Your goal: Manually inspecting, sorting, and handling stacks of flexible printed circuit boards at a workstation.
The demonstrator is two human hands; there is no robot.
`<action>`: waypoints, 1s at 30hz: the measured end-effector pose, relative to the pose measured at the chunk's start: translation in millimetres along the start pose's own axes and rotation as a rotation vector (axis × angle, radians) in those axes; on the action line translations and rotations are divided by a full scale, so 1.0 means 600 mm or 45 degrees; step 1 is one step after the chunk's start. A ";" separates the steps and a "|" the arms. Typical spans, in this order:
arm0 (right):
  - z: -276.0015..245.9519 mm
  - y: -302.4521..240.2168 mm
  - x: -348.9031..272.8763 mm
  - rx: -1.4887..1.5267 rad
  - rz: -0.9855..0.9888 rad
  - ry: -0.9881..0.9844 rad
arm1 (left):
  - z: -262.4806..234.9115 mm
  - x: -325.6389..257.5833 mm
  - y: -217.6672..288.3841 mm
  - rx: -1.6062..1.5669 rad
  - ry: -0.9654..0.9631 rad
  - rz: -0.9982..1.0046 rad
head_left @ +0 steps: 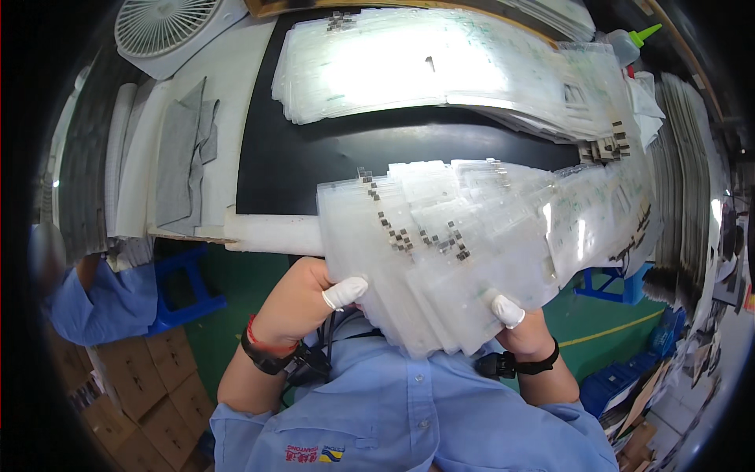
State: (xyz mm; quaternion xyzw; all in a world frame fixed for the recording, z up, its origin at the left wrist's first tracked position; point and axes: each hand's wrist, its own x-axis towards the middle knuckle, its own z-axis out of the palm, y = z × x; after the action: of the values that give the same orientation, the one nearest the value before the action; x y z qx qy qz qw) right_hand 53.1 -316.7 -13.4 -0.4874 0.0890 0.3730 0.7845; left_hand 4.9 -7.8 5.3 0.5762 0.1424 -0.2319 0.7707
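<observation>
Left hand (303,303) closed on the near left edge of a fanned stack of clear plastic sheets (464,252), white-cotted thumb (344,292) on top; right hand (525,330) clamped on the near right edge, likewise with one white cot. Stack raised close before the chest, above the black table (303,153). Beyond, on the table, a second spread of clear sheets (425,67). One white fan (167,25) far left, one green-capped bottle (629,43) far right. Brown cartons (138,393) stacked low left; blue crates (617,381) low right.
</observation>
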 end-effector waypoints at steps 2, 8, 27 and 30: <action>0.000 0.000 0.000 0.028 0.008 -0.018 | 0.001 0.000 -0.002 0.091 0.009 0.044; 0.012 0.013 0.009 0.069 -0.010 0.050 | -0.002 0.003 0.001 -0.006 -0.002 -0.040; 0.027 0.013 0.009 -0.101 -0.017 -0.191 | 0.005 0.000 -0.012 -0.066 0.054 0.041; 0.037 0.015 0.010 -0.052 -0.055 -0.136 | 0.005 0.002 -0.011 -0.107 0.054 0.060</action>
State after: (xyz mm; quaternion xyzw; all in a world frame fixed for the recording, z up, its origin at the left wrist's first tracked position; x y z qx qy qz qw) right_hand 46.7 -292.9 -11.2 -0.4846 0.0288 0.3831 0.7859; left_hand 2.7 -12.4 0.3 0.5514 0.1545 -0.1951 0.7962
